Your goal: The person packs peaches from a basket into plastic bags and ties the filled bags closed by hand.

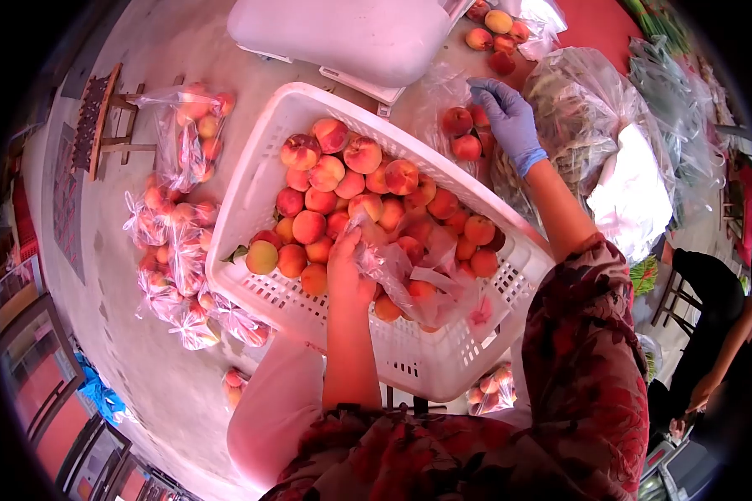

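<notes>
A white plastic basket [251, 179] holds many red and yellow peaches [309, 226]. Inside it, my bare left hand [349, 265] has its fingers closed on the edge of a clear plastic bag [430, 288], which lies over the peaches at the right of the basket. Beyond the basket's upper right rim, my right hand [507, 121], in a blue glove, is held above a few peaches [457, 122] in a clear bag. Its fingers are bent, their tips partly hidden, and whether they touch that bag is unclear.
Bagged peaches [184, 250] lie on the floor at left, near a wooden stool [100, 121]. A white scale [342, 37] stands behind the basket. Large clear bags [576, 100] are at right. Another person in black [710, 292] is at the far right.
</notes>
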Tool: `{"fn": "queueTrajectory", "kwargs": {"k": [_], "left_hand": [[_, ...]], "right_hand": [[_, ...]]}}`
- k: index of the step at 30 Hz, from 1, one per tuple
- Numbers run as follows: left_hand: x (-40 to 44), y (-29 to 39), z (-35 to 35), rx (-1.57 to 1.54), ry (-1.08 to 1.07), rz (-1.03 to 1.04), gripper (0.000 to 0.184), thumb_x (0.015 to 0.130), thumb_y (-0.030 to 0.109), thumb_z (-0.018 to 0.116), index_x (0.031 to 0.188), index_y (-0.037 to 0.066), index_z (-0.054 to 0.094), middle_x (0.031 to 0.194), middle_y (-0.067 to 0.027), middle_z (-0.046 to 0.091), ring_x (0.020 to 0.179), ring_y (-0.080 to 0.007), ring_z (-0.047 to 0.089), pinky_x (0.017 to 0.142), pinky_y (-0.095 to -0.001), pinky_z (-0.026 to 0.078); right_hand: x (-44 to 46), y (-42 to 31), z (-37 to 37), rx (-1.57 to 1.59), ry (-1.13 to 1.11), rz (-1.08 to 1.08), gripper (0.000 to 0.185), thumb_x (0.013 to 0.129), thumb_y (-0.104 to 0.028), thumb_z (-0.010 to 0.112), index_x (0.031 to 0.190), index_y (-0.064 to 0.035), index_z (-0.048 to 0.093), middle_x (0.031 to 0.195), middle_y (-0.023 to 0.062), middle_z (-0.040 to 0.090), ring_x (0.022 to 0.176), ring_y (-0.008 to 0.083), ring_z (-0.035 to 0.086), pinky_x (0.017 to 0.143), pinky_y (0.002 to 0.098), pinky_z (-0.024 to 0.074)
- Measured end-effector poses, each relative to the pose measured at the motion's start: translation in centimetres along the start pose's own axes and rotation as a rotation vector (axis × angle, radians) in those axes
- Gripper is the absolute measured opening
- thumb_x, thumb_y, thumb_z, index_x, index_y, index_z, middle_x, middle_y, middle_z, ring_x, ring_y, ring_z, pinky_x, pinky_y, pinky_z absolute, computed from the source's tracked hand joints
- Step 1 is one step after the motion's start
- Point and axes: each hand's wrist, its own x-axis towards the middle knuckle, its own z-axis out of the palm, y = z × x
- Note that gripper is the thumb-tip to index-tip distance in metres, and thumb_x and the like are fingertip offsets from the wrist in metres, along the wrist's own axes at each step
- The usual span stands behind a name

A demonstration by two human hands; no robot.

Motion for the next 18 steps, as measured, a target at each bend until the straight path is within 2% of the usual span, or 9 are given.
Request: {"fn": "queueTrajectory", "kwargs": {"k": [2,5,6,9,12,13,16,17,18], "left_hand": [[-0.7,1.2,0.0,0.047,0.151,0.038,0.018,0.083,0.01,0.05,0.099,0.003,0.053,0.082,-0.0041,0.055,0.067,-0.0138,0.054,0.058,-0.0272,0.046],[-1.9,2.8,0.2,0.088,0.182,0.122,0.016,0.083,0.012,0.051,0.096,0.004,0.054,0.082,-0.0034,0.057,0.071,-0.0135,0.055,0.061,-0.0279,0.047],[-2.0,3.1,-0.3,0.096,0.192,0.133,0.015,0.083,0.012,0.051,0.095,0.004,0.054,0.082,-0.0033,0.058,0.072,-0.0136,0.056,0.062,-0.0281,0.047],[-2.2,3.4,-2.5,0.184,0.142,0.124,0.016,0.083,0.011,0.052,0.097,0.004,0.054,0.085,-0.0038,0.059,0.076,-0.0135,0.057,0.065,-0.0279,0.047],[-3.1,3.7,-2.5,0.088,0.095,0.146,0.015,0.082,0.01,0.052,0.096,0.004,0.054,0.085,-0.004,0.058,0.074,-0.0135,0.056,0.066,-0.0273,0.047],[-3.2,3.7,-2.8,0.065,0.09,0.158,0.014,0.082,0.009,0.052,0.095,0.004,0.055,0.085,-0.0045,0.059,0.075,-0.014,0.057,0.066,-0.0271,0.047],[-3.6,3.6,-3.7,-0.006,0.122,0.141,0.015,0.082,0.009,0.052,0.095,0.002,0.056,0.086,-0.0054,0.059,0.076,-0.0146,0.058,0.067,-0.0277,0.047],[-3.4,3.6,-4.3,-0.005,0.129,0.141,0.015,0.082,0.009,0.052,0.095,0.002,0.056,0.087,-0.0057,0.059,0.076,-0.0148,0.058,0.067,-0.0279,0.047],[-3.1,3.4,-5.2,-0.003,0.135,0.138,0.015,0.082,0.009,0.052,0.095,0.002,0.056,0.087,-0.006,0.059,0.077,-0.0149,0.058,0.068,-0.028,0.047]], "right_hand": [[-3.2,-9.7,1.7,-0.018,-0.061,-0.195,0.016,0.084,-0.007,0.052,0.097,-0.0038,0.06,0.082,0.0113,0.059,0.068,0.0141,0.055,0.068,0.0236,0.0458],[-8.6,-14.6,6.3,-0.439,-0.451,-0.211,0.024,0.082,-0.007,0.051,0.104,-0.0054,0.056,0.086,0.0088,0.058,0.073,0.0174,0.055,0.067,0.0289,0.0461],[-10.0,-13.7,8.1,-0.682,-0.533,-0.215,0.029,0.08,-0.007,0.051,0.108,-0.0056,0.054,0.092,0.0083,0.058,0.078,0.0187,0.054,0.067,0.0302,0.0457],[-11.2,-5.5,12.9,-1.421,-0.395,-0.434,0.043,0.074,-0.013,0.052,0.116,-0.0015,0.046,0.109,0.0133,0.052,0.095,0.0247,0.05,0.075,0.0348,0.0446],[-11.0,-1.0,14.9,-1.626,-0.38,-0.481,0.04,0.076,-0.015,0.049,0.114,-0.0023,0.047,0.108,0.0106,0.05,0.096,0.0246,0.046,0.07,0.0316,0.044],[-10.8,-0.6,15.2,-1.632,-0.434,-0.447,0.042,0.073,-0.016,0.053,0.112,-0.0026,0.046,0.107,0.0107,0.051,0.093,0.0262,0.047,0.071,0.0346,0.0437],[-10.5,-2.8,13.7,-1.094,-0.553,-0.275,0.047,0.068,-0.016,0.059,0.111,-0.0029,0.046,0.106,0.0116,0.052,0.093,0.0303,0.048,0.073,0.0372,0.0441],[-11.4,-3.8,13.4,-0.77,-0.445,-0.185,0.049,0.066,-0.015,0.062,0.111,-0.003,0.046,0.1,0.0099,0.054,0.095,0.0298,0.049,0.072,0.0355,0.0458],[-11.7,-3.7,13.2,-0.282,-0.401,0.199,0.047,0.068,-0.016,0.062,0.11,-0.0027,0.047,0.098,0.0089,0.055,0.094,0.0279,0.05,0.072,0.034,0.0461]]}}
